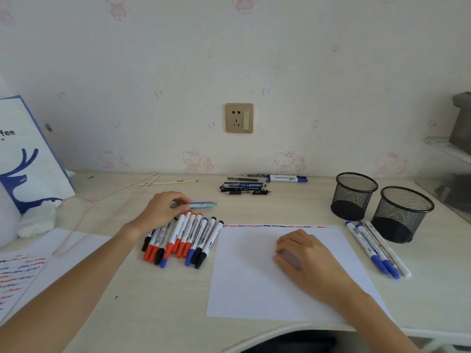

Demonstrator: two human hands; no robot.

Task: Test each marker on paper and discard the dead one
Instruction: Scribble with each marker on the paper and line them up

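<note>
Our left hand [163, 212] reaches over the heap of red, blue and black markers [183, 238] on the counter [158, 296], its fingers [182, 200] pinching a teal pen [201, 205] just behind them. Our right hand [303, 258] rests on the white paper [244, 276], fingers loosely curled, holding nothing; scribbles [275, 226] line the paper's far edge.

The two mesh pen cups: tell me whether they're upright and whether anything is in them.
Both upright and empty: the left cup and right cup stand mouths-up, dark bottoms showing through the mesh.
</note>
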